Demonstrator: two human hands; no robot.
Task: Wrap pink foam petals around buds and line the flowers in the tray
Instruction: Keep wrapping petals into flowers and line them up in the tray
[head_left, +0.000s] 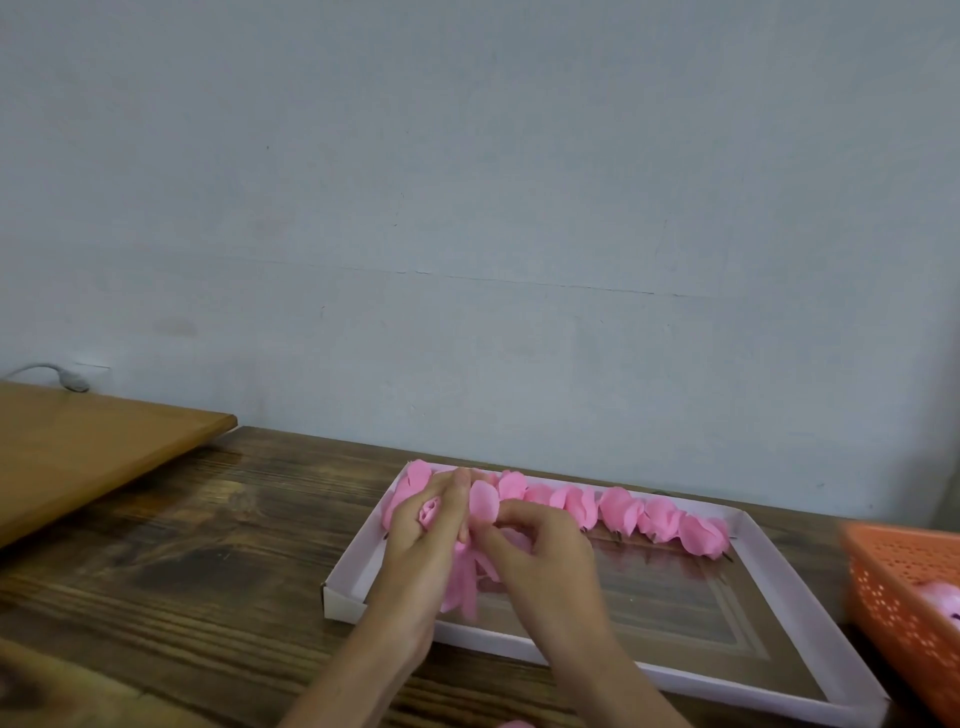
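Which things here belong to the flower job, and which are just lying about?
Job: bud, petals, flowers, tray, left hand, right hand; probably basket, holding something pink.
Lying about: board, cable.

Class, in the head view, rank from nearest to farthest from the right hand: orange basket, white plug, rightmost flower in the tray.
1. Rightmost flower, in the tray, just right of the right hand.
2. Orange basket, at the far right.
3. White plug, far left by the wall.
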